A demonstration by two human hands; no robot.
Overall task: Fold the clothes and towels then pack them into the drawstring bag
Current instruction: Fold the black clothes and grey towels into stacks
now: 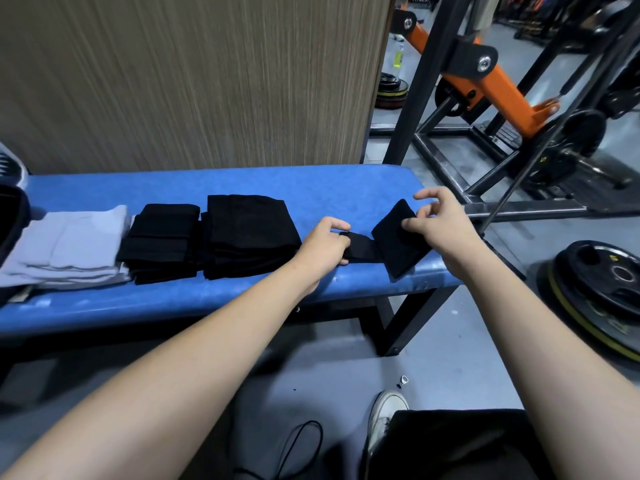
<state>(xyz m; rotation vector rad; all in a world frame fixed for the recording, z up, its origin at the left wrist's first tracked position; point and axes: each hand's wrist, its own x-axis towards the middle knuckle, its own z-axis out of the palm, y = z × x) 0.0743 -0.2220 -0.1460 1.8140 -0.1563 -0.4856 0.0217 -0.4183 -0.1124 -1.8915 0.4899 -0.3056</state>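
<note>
A small black cloth (398, 244) lies at the right end of the blue bench (242, 299). My left hand (325, 247) grips its narrow left end. My right hand (438, 223) hovers over its wider right part, thumb touching the fabric, fingers loosely curled. To the left sit two folded black piles, the larger (249, 233) and the smaller (162, 242), and a folded grey towel stack (72, 247). A dark bag edge (12, 220) shows at the far left.
A wood-grain wall panel (190, 81) stands behind the bench. A black and orange gym machine frame (485, 84) and weight plates (602, 282) fill the right. A black cord (298, 445) and my shoe (384, 414) are on the floor below.
</note>
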